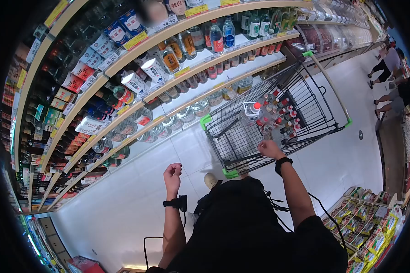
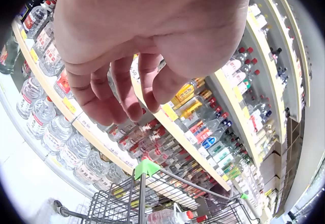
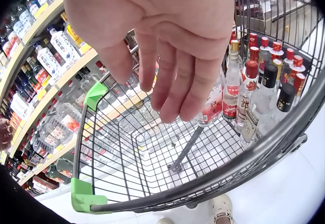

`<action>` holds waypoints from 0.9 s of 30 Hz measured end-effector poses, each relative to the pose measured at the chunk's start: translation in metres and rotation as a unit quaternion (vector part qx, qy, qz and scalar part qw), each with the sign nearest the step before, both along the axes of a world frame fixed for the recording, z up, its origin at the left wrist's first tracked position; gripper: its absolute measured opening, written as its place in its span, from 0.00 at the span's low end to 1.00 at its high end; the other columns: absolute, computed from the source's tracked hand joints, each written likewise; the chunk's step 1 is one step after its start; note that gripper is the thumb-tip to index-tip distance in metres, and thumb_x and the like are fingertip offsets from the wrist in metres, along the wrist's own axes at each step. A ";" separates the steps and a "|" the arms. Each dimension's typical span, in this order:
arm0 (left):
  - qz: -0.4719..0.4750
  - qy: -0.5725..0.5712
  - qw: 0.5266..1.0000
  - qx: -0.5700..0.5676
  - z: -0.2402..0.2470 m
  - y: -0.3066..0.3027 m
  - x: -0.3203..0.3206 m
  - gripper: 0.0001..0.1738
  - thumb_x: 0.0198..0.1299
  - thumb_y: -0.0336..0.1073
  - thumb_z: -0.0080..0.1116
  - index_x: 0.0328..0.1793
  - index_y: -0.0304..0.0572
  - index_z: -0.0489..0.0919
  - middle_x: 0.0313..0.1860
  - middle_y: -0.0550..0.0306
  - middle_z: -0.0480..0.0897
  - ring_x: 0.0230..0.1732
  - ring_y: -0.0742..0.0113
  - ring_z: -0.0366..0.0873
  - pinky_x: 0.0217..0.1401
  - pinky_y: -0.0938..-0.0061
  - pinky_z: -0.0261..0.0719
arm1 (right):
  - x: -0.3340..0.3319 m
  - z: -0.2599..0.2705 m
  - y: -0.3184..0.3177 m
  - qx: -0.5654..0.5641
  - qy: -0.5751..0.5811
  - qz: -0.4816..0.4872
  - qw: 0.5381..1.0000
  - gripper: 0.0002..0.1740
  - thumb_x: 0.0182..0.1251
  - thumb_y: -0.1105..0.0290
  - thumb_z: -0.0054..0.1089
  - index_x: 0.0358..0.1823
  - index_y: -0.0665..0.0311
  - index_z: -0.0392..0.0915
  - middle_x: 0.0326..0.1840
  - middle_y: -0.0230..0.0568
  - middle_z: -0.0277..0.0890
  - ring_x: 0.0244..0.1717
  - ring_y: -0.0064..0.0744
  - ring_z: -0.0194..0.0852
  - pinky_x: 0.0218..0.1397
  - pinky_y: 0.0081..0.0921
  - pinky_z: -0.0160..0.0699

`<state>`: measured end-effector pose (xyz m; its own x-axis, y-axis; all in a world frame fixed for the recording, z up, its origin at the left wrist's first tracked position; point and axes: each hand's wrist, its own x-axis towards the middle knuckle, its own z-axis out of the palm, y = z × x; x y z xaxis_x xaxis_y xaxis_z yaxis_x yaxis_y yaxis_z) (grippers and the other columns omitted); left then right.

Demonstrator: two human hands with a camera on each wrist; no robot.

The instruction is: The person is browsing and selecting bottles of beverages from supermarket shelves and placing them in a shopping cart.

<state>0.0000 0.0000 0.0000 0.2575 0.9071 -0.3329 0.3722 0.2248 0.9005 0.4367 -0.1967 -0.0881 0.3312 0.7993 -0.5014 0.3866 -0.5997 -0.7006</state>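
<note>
My right hand hovers over the near side of a wire shopping cart, fingers loosely bent and holding nothing. In the right wrist view, its fingers hang above the basket, beside several clear glass liquor bottles with red, black and gold caps. A large clear jug with a red cap stands among the bottles in the cart. My left hand is held in the air between the cart and the shelves. Its fingers curl loosely around nothing in the left wrist view.
Long curved shelves packed with bottles line the left and far side, with big water-like jugs on the lowest level. Two people are at the far right. A rack of yellow packets stands at the lower right.
</note>
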 end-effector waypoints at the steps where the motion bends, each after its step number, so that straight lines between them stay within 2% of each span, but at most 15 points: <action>1: -0.004 -0.002 1.000 0.008 0.006 -0.002 -0.006 0.07 0.70 0.35 0.59 0.49 0.42 0.82 0.42 0.62 0.84 0.42 0.74 0.80 0.45 0.75 0.78 | -0.008 0.007 0.006 -0.008 0.014 -0.009 1.000 0.21 0.61 0.64 0.65 0.53 0.66 0.80 0.36 0.47 0.85 0.37 0.39 0.86 0.44 0.34 0.82; 2: -0.009 -0.006 1.000 0.016 0.011 -0.003 -0.011 0.07 0.69 0.34 0.59 0.48 0.41 0.82 0.41 0.62 0.84 0.41 0.74 0.80 0.45 0.75 0.78 | -0.014 0.010 0.013 -0.016 0.026 -0.019 0.999 0.20 0.60 0.64 0.65 0.53 0.65 0.80 0.37 0.47 0.85 0.38 0.41 0.85 0.45 0.35 0.81; 3: 0.004 0.021 1.000 0.009 0.017 -0.012 0.018 0.06 0.69 0.33 0.59 0.47 0.40 0.82 0.39 0.62 0.84 0.40 0.75 0.79 0.44 0.76 0.78 | 0.004 -0.012 0.010 -0.011 0.054 -0.033 0.998 0.21 0.60 0.64 0.65 0.53 0.65 0.80 0.37 0.47 0.85 0.38 0.41 0.85 0.45 0.35 0.81; 5: 0.030 -0.004 0.999 0.023 0.009 -0.011 0.064 0.05 0.67 0.30 0.59 0.45 0.38 0.82 0.35 0.63 0.83 0.37 0.75 0.78 0.41 0.77 0.77 | 0.049 -0.018 0.031 0.030 0.032 -0.060 0.997 0.21 0.60 0.64 0.66 0.53 0.66 0.79 0.38 0.47 0.85 0.38 0.42 0.85 0.45 0.36 0.81; 7: 0.030 0.030 0.999 0.023 0.019 -0.023 0.063 0.05 0.67 0.30 0.59 0.46 0.38 0.82 0.35 0.62 0.83 0.36 0.75 0.78 0.40 0.77 0.77 | 0.046 -0.047 0.045 0.019 0.043 -0.059 0.997 0.23 0.60 0.63 0.67 0.54 0.67 0.78 0.43 0.50 0.85 0.44 0.45 0.84 0.50 0.37 0.80; 8: 0.030 0.030 0.999 0.027 0.016 -0.025 0.079 0.05 0.67 0.30 0.59 0.46 0.37 0.82 0.36 0.62 0.83 0.36 0.75 0.78 0.40 0.77 0.77 | 0.067 -0.055 0.056 0.018 0.031 -0.059 0.998 0.24 0.60 0.63 0.67 0.55 0.68 0.78 0.45 0.51 0.84 0.47 0.46 0.84 0.53 0.37 0.79; 11: 0.015 0.071 0.997 0.004 0.016 -0.036 0.084 0.07 0.69 0.33 0.59 0.48 0.40 0.81 0.40 0.61 0.84 0.40 0.73 0.80 0.43 0.77 0.79 | 0.077 -0.070 0.087 0.076 -0.022 -0.052 0.996 0.27 0.60 0.64 0.68 0.58 0.70 0.76 0.51 0.54 0.82 0.53 0.44 0.82 0.58 0.35 0.78; 12: 0.022 0.083 0.996 -0.004 0.020 -0.043 0.087 0.07 0.69 0.34 0.59 0.48 0.40 0.81 0.39 0.60 0.84 0.40 0.73 0.81 0.43 0.76 0.80 | 0.081 -0.074 0.098 0.079 0.031 -0.057 0.995 0.31 0.60 0.62 0.69 0.63 0.69 0.73 0.56 0.56 0.79 0.61 0.46 0.77 0.66 0.37 0.72; 15: 0.038 0.085 0.995 -0.020 0.020 -0.059 0.093 0.07 0.69 0.34 0.59 0.48 0.40 0.81 0.39 0.60 0.84 0.40 0.72 0.81 0.43 0.76 0.80 | 0.087 -0.078 0.128 0.083 0.034 -0.076 0.993 0.35 0.59 0.62 0.69 0.65 0.72 0.69 0.62 0.60 0.75 0.62 0.53 0.77 0.65 0.38 0.73; 19: 0.061 0.093 0.993 -0.037 0.024 -0.079 0.097 0.07 0.69 0.33 0.59 0.48 0.39 0.81 0.40 0.59 0.84 0.40 0.71 0.82 0.43 0.76 0.81 | 0.086 -0.106 0.159 0.134 0.017 -0.068 0.988 0.47 0.57 0.61 0.69 0.73 0.77 0.55 0.65 0.66 0.71 0.67 0.51 0.72 0.68 0.37 0.70; 20: 0.065 0.095 0.993 -0.039 0.025 -0.082 0.097 0.07 0.69 0.33 0.59 0.48 0.39 0.81 0.40 0.59 0.84 0.40 0.71 0.82 0.43 0.76 0.81 | 0.088 -0.109 0.164 0.104 0.098 -0.088 0.986 0.52 0.55 0.62 0.70 0.74 0.80 0.50 0.69 0.69 0.66 0.72 0.52 0.65 0.73 0.35 0.64; 23: 0.082 0.098 0.991 -0.049 0.028 -0.091 0.097 0.07 0.69 0.32 0.59 0.49 0.38 0.80 0.40 0.58 0.84 0.40 0.71 0.82 0.43 0.76 0.81 | 0.091 -0.101 0.173 0.016 0.240 -0.131 0.962 0.54 0.53 0.61 0.70 0.74 0.80 0.49 0.64 0.68 0.70 0.66 0.52 0.73 0.68 0.35 0.71; 24: 0.089 0.096 0.990 -0.053 0.029 -0.094 0.097 0.08 0.69 0.32 0.59 0.49 0.37 0.80 0.40 0.58 0.84 0.40 0.71 0.82 0.43 0.76 0.81 | 0.088 -0.134 0.176 0.043 0.174 -0.125 0.976 0.52 0.51 0.61 0.70 0.73 0.80 0.53 0.58 0.65 0.75 0.56 0.50 0.79 0.60 0.35 0.76; 25: 0.097 0.094 0.989 -0.057 0.029 -0.096 0.097 0.08 0.68 0.32 0.59 0.49 0.36 0.80 0.40 0.58 0.84 0.40 0.71 0.82 0.44 0.76 0.81 | 0.084 -0.134 0.180 0.066 0.103 -0.121 0.985 0.51 0.50 0.60 0.71 0.71 0.81 0.57 0.51 0.63 0.80 0.46 0.47 0.85 0.52 0.36 0.82; 27: 0.101 0.093 0.989 -0.060 0.028 -0.100 0.096 0.08 0.68 0.32 0.59 0.49 0.36 0.80 0.40 0.58 0.84 0.40 0.71 0.82 0.44 0.76 0.81 | 0.098 -0.111 0.172 -0.016 0.135 -0.112 0.984 0.46 0.48 0.60 0.71 0.67 0.79 0.64 0.47 0.61 0.82 0.42 0.45 0.86 0.49 0.35 0.83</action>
